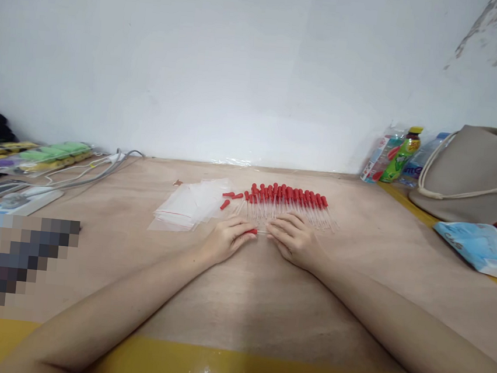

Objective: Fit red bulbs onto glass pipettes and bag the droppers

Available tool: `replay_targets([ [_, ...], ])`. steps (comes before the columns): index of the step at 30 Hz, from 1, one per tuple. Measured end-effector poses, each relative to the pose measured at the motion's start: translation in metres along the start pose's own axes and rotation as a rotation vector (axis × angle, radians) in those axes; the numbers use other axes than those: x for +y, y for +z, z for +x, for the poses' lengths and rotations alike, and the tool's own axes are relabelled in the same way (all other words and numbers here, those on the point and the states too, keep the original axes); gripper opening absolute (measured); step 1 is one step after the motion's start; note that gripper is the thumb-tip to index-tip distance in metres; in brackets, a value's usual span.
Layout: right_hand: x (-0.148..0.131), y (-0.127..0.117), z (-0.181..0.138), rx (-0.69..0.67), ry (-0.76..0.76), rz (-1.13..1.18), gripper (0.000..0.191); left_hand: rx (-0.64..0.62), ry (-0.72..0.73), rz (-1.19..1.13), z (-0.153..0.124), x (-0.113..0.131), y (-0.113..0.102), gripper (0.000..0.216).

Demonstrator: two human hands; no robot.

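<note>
Head view: dropper (258, 232) pinched between left hand (226, 240) and right hand (292, 240) fingertips, lying crosswise, red bulb leftward; row of droppers (288, 205) just beyond.

Table (237, 303): matt pale wood-look board; glossy yellow tape strip (213, 371) along near edge. Droppers (288, 205): clear glass-like tubes, matt red rubbery bulbs. Small bags (189, 204), left of them: clear shiny plastic. Far right: matt beige cloth bag (473, 173), glossy plastic bottles (394, 153).
</note>
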State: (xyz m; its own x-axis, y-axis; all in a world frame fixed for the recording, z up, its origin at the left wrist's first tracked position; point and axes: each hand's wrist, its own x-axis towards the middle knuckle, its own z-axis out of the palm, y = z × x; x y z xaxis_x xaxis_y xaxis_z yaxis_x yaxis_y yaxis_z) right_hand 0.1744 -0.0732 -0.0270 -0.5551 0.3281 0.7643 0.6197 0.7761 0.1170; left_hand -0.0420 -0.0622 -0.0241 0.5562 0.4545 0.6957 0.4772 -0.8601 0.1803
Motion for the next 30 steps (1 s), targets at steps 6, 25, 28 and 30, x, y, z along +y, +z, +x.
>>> replay_targets([
  [6,0.000,0.004,-0.002,-0.030,-0.082,0.031,0.022,0.005,0.063,0.043,-0.001,-0.001,0.002,0.020],
  [25,-0.009,0.005,0.005,-0.058,-0.023,0.131,0.019,-0.066,0.105,0.029,-0.001,-0.001,0.003,0.017],
  [28,-0.012,0.002,0.008,-0.103,-0.004,0.170,0.021,-0.083,0.108,0.017,0.000,0.000,0.002,0.017],
  [30,-0.013,0.001,0.009,-0.112,0.005,0.154,0.021,-0.089,0.108,0.041,0.001,-0.001,0.000,0.018],
])
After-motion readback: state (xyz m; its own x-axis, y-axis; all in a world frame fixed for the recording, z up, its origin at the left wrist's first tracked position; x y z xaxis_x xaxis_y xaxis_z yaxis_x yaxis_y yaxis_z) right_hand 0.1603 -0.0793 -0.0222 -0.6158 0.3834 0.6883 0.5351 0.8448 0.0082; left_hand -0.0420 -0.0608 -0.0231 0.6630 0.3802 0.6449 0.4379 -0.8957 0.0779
